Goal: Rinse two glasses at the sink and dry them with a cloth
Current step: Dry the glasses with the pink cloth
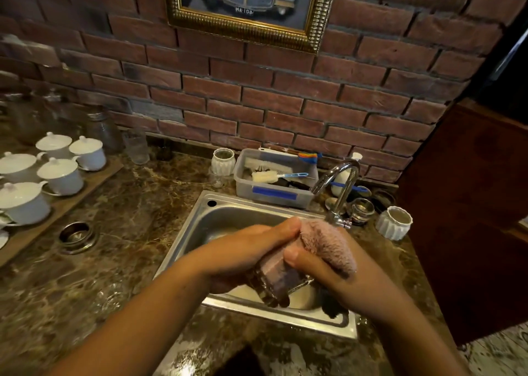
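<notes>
Over the steel sink [200,221] my left hand [245,253] grips a clear glass [274,284], held tilted with its base toward me. A fluffy pink cloth [328,244] is stuffed into the glass and drapes over my right hand [323,270], which pinches the cloth at the glass's rim. A second clear glass [136,150] stands upright on the counter at the back left, next to the brick wall. The curved chrome tap [341,187] rises just behind my hands; I see no water running.
Several white lidded cups [60,175] sit on a wooden tray at left. A plastic tub [274,184] with brushes stands behind the sink. White ribbed pots [394,223] and a small glass jar [361,210] stand right of the tap. A metal-ringed hole [77,233] sits in the marble counter.
</notes>
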{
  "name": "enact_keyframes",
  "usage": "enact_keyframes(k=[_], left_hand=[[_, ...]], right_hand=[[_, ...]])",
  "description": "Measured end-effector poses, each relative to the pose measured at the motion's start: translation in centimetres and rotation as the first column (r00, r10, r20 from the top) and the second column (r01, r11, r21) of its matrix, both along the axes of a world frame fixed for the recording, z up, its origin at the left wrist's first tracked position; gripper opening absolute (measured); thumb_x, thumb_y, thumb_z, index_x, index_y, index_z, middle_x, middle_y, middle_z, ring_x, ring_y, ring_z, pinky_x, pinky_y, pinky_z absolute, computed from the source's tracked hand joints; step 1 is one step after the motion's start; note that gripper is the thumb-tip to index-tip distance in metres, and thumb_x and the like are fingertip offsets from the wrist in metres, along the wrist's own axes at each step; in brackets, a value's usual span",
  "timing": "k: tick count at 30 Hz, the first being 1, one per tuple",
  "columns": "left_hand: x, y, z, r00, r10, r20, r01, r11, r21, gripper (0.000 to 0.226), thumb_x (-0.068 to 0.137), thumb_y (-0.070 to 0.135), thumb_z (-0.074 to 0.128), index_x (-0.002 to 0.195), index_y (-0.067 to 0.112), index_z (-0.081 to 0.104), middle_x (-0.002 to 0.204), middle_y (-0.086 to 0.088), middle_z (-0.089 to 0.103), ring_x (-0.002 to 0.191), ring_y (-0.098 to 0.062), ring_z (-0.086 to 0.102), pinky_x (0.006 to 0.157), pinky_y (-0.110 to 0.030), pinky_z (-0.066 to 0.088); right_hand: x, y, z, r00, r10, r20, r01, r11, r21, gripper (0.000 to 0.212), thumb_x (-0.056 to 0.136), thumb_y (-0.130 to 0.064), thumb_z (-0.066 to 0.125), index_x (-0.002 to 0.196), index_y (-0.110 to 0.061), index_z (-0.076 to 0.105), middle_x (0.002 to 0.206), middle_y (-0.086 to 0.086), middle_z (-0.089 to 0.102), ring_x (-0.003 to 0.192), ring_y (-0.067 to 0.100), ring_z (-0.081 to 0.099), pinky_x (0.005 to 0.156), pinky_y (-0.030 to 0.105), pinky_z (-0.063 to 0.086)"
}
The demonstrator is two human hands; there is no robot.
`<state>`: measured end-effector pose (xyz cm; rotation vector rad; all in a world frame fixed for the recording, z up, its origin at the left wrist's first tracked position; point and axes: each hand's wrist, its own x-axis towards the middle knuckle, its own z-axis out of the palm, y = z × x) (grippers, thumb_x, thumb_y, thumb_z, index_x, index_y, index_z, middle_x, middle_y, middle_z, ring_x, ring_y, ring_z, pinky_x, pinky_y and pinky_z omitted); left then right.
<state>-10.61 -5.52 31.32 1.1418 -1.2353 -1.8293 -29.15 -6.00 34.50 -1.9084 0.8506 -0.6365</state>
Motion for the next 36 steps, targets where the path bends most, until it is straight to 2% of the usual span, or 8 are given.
enact_keyframes(k=[8,11,14,17,20,22,25,36], left_hand=[[0.5,2.9,-3.8,0.928,0.18,-0.325,-0.038,0.916,0.399,0.072,0.078,0.071,0.06,0.107,0.007,0.073,0.081,-0.019,0.07,0.055,-0.03,0.067,0.048,-0.032,0.055],[-0.1,3.8,-5.0,0.85,0.366,-0.378,-0.154,0.86,0.487,0.068,0.073,0.073,0.059,0.086,0.009,0.08,0.076,-0.016,0.069,0.055,-0.029,0.064,0.053,-0.032,0.053],[-0.6,4.6,-6.5,0.728,0.518,-0.449,-0.244,0.808,0.535,0.07,0.084,0.07,0.057,0.104,0.007,0.08,0.103,-0.017,0.074,0.084,-0.031,0.069,0.079,-0.04,0.052],[-1.1,5.2,-7.7,0.692,0.596,-0.407,-0.448,0.797,0.406,0.062,0.089,0.062,0.055,0.125,0.014,0.07,0.119,-0.017,0.073,0.109,-0.034,0.071,0.098,-0.048,0.052],[-0.7,5.7,-8.3,0.739,0.663,-0.119,-0.661,0.748,0.061,0.062,0.073,0.067,0.069,0.121,0.028,0.06,0.114,-0.003,0.075,0.099,-0.008,0.074,0.085,-0.028,0.057],[0.5,5.9,-9.5,0.749,0.662,0.034,-0.65,0.743,-0.158,0.059,0.081,0.052,0.074,0.129,0.032,0.046,0.117,0.012,0.066,0.095,0.016,0.064,0.077,-0.006,0.049],[3.0,6.1,-12.6,0.775,0.601,0.194,-0.519,0.782,-0.346,0.085,0.072,0.05,0.081,0.142,0.033,0.036,0.127,0.017,0.055,0.114,0.014,0.054,0.09,-0.005,0.042],[11.7,8.0,-21.1,0.838,0.411,0.359,-0.307,0.899,-0.314,0.083,0.064,0.018,0.095,0.13,0.034,0.047,0.128,0.009,0.062,0.121,-0.002,0.06,0.106,-0.03,0.049]], right_hand=[[3.1,0.7,-4.2,0.962,-0.241,0.128,0.206,0.949,0.239,0.02,0.093,-0.03,0.062,0.078,-0.039,0.072,0.084,-0.006,0.076,0.082,0.009,0.072,0.076,0.026,0.057],[4.4,0.7,-6.3,0.897,-0.427,0.117,0.391,0.887,0.246,0.012,0.09,-0.045,0.063,0.094,-0.036,0.07,0.094,-0.003,0.075,0.09,0.012,0.072,0.088,0.042,0.058],[5.5,1.3,-7.7,0.83,-0.548,0.107,0.503,0.817,0.282,0.045,0.085,-0.053,0.062,0.119,-0.024,0.062,0.107,-0.001,0.073,0.101,0.014,0.07,0.09,0.04,0.058],[6.7,1.9,-8.5,0.818,-0.568,0.093,0.523,0.8,0.295,0.06,0.085,-0.057,0.054,0.132,-0.021,0.055,0.118,-0.002,0.069,0.109,0.013,0.067,0.092,0.034,0.056],[7.8,2.2,-9.5,0.808,-0.58,0.103,0.51,0.776,0.373,0.056,0.089,-0.057,0.049,0.133,-0.023,0.056,0.121,0.0,0.069,0.113,0.017,0.066,0.1,0.044,0.053],[8.3,2.0,-10.4,0.803,-0.588,0.101,0.485,0.742,0.463,0.037,0.099,-0.043,0.05,0.129,-0.024,0.06,0.12,0.002,0.071,0.113,0.02,0.067,0.102,0.048,0.051],[8.9,1.7,-11.4,0.845,-0.534,0.031,0.432,0.716,0.549,0.023,0.101,-0.025,0.052,0.108,-0.028,0.074,0.105,0.005,0.077,0.101,0.024,0.073,0.095,0.049,0.055],[14.9,3.6,-18.6,0.837,-0.547,-0.009,0.317,0.472,0.823,0.022,0.1,-0.002,0.049,0.114,0.002,0.065,0.11,0.028,0.072,0.105,0.043,0.069,0.096,0.054,0.054]])
